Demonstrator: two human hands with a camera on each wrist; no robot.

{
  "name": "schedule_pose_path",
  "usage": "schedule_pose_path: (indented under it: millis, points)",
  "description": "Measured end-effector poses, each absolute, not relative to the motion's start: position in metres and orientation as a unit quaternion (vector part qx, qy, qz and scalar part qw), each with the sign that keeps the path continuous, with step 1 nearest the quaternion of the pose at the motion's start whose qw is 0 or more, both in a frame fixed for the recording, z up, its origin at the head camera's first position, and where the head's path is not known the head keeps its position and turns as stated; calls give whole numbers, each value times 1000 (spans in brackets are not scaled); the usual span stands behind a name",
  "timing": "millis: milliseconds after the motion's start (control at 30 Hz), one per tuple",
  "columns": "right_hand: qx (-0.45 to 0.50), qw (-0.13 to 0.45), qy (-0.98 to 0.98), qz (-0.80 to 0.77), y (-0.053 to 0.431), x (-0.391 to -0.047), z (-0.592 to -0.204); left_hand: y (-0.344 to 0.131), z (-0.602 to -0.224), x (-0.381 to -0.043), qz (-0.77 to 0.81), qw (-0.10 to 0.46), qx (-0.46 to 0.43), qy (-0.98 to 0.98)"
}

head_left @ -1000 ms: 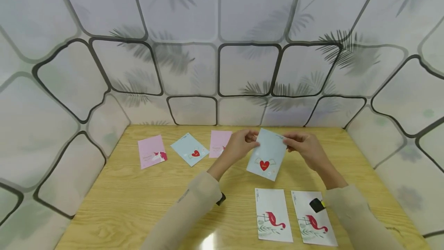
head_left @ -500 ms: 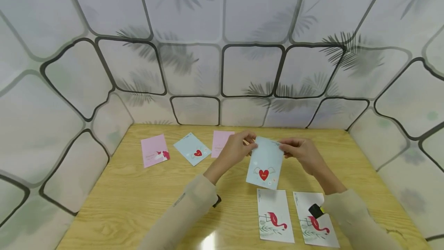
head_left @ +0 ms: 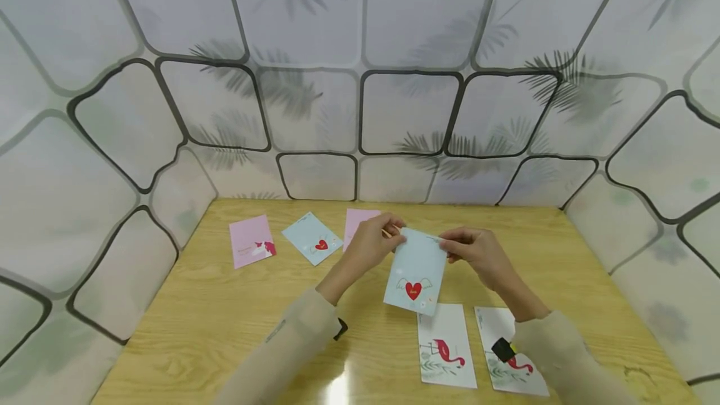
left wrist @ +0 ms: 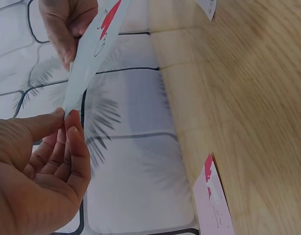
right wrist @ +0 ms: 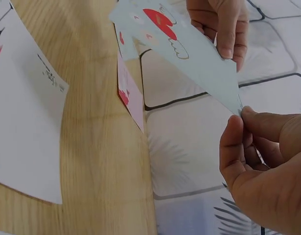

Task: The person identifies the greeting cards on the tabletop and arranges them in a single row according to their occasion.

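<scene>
Bare hands are holding a pale-blue heart card up off a wood-grain table, just right of the frame's centre. At the card's top left corner, the left hand is pinching the edge between thumb and fingers; at the top right corner, the right hand is doing the same. The card is hanging tilted, its lower edge covering the top left corner of a white flamingo card at lower right. A second flamingo card is lying just beside it, partly behind the right sleeve. Left of centre, a pink card, another blue card and a second pink card, partly hidden by the left hand, are lying in a row.

The step in hand is seemingly steadying and positioning the raised card; the next move is probably calling for even pinches and a lower edge kept clear of the flamingo card.
</scene>
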State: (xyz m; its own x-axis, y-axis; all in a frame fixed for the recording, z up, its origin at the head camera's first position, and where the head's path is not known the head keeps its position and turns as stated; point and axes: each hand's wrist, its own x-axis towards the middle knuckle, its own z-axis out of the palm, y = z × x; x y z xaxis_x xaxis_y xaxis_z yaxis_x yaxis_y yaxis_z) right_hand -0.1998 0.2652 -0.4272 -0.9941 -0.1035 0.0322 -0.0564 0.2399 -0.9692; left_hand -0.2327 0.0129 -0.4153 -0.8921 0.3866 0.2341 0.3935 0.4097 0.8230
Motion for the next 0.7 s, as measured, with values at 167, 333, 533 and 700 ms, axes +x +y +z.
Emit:
schedule_pose_path:
  millis: [167,333,533,700]
  points:
    - [-58,33,781,-621,257,-197,-430,5,-419,-228,-498,-3,-220,-839]
    - [-64,51,773,-629,247,-193,-434,-6,-423,-223,-511,-17,-201,-836]
    - [-71,81,760,-641,235,-190,-435,-21,-426,-217,-512,-36,-182,-839]
    - [-65,103,762,-636,229,-188,-438,-30,-430,-211,-513,-63,-169,-839]
